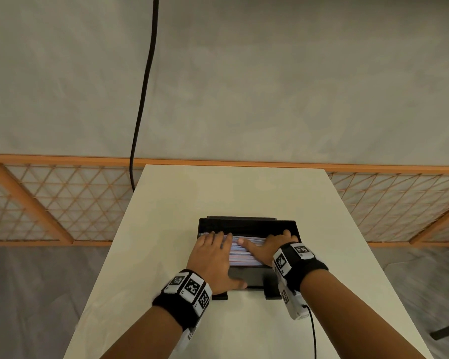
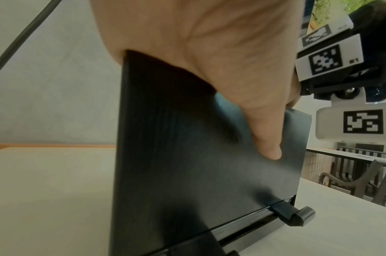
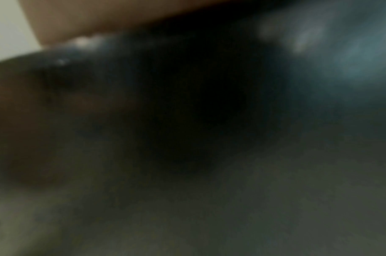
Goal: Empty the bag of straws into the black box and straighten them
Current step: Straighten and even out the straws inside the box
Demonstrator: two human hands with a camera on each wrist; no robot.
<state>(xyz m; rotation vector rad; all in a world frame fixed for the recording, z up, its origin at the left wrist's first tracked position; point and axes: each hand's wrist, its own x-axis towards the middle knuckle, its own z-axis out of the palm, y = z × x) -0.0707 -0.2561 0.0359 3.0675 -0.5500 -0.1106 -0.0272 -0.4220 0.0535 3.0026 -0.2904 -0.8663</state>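
A white table (image 1: 244,193) carries the black box (image 1: 246,225) near its middle.

This looks like an indoor room set up for recording, though its exact kind is hard to tell. A plain white worktop (image 1: 244,193) stands against a low orange lattice fence (image 1: 62,200) and a pale grey wall (image 1: 270,73). A black cable (image 1: 145,86) hangs down. The left wrist view shows grey chairs (image 2: 363,175) beside another table.
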